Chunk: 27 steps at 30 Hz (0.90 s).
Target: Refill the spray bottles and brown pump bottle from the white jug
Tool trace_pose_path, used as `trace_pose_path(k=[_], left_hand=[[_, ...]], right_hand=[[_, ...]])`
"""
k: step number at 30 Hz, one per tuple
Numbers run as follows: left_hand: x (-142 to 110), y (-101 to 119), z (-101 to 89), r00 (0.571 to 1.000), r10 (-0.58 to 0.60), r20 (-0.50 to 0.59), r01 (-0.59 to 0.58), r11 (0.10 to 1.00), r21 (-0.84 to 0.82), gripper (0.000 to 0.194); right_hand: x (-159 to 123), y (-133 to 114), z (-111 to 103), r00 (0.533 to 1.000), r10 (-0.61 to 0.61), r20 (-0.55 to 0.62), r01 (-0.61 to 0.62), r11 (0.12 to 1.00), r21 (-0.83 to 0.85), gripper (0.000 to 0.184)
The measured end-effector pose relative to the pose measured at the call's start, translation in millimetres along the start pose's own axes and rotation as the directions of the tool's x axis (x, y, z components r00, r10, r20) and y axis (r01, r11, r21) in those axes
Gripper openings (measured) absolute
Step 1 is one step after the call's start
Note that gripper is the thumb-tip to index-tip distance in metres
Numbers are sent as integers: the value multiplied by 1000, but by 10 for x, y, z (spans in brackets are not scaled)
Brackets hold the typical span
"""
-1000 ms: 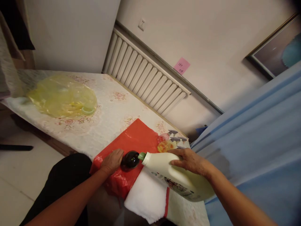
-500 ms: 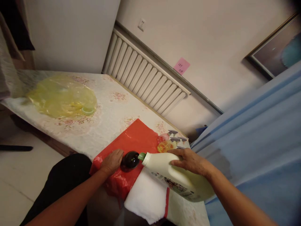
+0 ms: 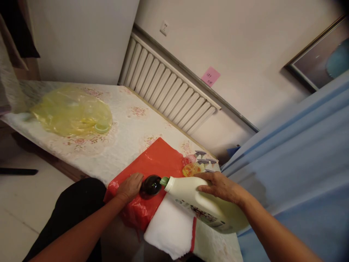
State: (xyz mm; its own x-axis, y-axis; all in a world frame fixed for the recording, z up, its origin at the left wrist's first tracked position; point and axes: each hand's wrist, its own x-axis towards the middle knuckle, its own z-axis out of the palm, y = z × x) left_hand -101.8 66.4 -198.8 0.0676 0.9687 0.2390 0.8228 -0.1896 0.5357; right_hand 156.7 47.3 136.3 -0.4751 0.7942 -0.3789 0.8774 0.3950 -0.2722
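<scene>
My right hand (image 3: pixel 219 185) grips a large pale-green detergent jug (image 3: pixel 185 189) by its handle. The jug is tipped on its side, its green spout (image 3: pixel 164 181) at the top of a dark, shiny, rounded bottle (image 3: pixel 152 185). My left hand (image 3: pixel 131 187) is closed on the left side of that dark bottle, with the fingertips partly hidden behind it. Beneath the bottle lies a red plastic bag (image 3: pixel 160 156). A folded white towel (image 3: pixel 170 227) with red edging is below the jug. Whether liquid is flowing is hard to see.
Pink and yellow bottles (image 3: pixel 192 169) with grey tops stand beyond the jug. A yellow plastic bag (image 3: pixel 73 109) with a pale-green round cap (image 3: pixel 101 128) lies on the floral tablecloth (image 3: pixel 122 109). A radiator (image 3: pixel 166 83) and a blue curtain (image 3: pixel 294 153) border the table.
</scene>
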Motion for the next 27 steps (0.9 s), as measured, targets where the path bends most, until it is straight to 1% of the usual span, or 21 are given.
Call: trace_pose_path(k=[7, 17, 27], left_hand=[[-5, 21, -29, 1000, -12, 10, 12, 1000, -3, 23], [-4, 30, -47, 1000, -14, 25, 15, 1000, -6, 23], [-6, 40, -56, 1000, -18, 9, 18, 1000, -9, 24]], right_hand=[[2, -8, -9, 1000, 4, 3, -4, 1000, -14, 43], [7, -5, -3, 1000, -6, 7, 6, 1000, -13, 38], [2, -14, -11, 1000, -7, 7, 7, 1000, -22, 35]])
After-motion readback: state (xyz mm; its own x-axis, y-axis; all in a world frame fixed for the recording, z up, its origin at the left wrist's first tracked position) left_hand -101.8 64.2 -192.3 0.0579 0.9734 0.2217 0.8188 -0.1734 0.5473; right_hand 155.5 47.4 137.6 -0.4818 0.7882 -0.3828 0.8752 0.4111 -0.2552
